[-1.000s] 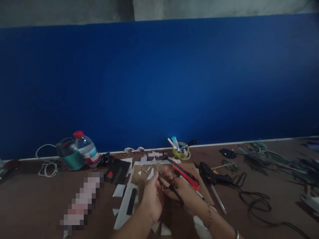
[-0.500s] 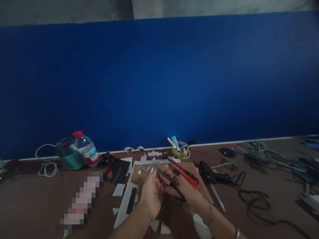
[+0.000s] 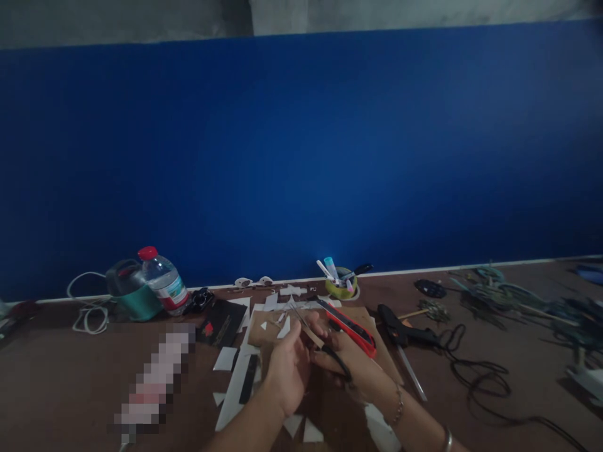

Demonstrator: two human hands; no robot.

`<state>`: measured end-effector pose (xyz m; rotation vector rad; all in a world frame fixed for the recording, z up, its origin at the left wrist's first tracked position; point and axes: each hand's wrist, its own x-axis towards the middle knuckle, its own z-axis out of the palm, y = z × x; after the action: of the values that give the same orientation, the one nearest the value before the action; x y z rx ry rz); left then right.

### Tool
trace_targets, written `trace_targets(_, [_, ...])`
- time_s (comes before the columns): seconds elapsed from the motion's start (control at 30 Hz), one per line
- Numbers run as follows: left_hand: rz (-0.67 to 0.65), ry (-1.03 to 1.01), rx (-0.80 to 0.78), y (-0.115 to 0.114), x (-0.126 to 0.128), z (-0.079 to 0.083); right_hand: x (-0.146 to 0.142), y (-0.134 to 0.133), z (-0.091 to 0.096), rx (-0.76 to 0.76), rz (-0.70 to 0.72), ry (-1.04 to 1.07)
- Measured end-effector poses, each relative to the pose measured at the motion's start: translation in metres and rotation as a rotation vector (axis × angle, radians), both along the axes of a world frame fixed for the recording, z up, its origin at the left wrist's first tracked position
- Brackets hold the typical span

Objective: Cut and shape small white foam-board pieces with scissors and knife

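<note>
A pair of scissors [image 3: 325, 349] with black handles is in my right hand [image 3: 346, 355], its fingers wrapped round the handles. The blades point forward and to the left, over the cardboard [image 3: 365, 317]. My left hand [image 3: 288, 370] is close against the scissors, thumb up and fingers curled; what it pinches, if anything, is hidden. Right by the left thumb is a small white piece [image 3: 284, 328]; whether it is held or lying there I cannot tell. Just beyond my right hand lies a red and black utility knife [image 3: 351, 329].
White scraps [image 3: 225, 359] lie around the cardboard. To the right are a black glue gun [image 3: 407, 329], its cord [image 3: 480, 370] and a clear glue stick [image 3: 412, 373]. A tape roll [image 3: 340, 289] holding pens stands behind. A water bottle [image 3: 164, 282] and teal container [image 3: 139, 304] are left.
My hands have shifted very slightly, and more of the white piece by my left thumb shows. The scissors stay in my right hand, blades looking a little further apart.
</note>
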<state>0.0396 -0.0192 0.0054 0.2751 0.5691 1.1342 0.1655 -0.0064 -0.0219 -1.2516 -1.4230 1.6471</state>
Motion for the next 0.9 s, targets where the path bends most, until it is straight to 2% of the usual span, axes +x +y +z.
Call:
trace_targets(0.17, [-0.002,-0.02,-0.03,0.002,-0.001,0.002,-0.002,-0.001,0.005,0.031,0.002,-0.007])
trace_targets(0.4, [0.07,0.009,-0.057,0.005,-0.001,-0.007,-0.002,-0.006,0.018,0.027,0.015,-0.049])
trace_targets(0.57, [0.078,0.002,-0.115,0.005,0.0,-0.003,-0.004,-0.007,0.026,0.019,0.016,-0.081])
trace_targets(0.7, [0.044,-0.042,-0.082,0.004,0.0,-0.004,-0.003,-0.005,0.021,0.003,0.028,-0.072])
trace_targets(0.9, [-0.006,-0.074,-0.067,0.003,0.001,-0.013,-0.003,-0.004,0.008,-0.01,0.045,0.012])
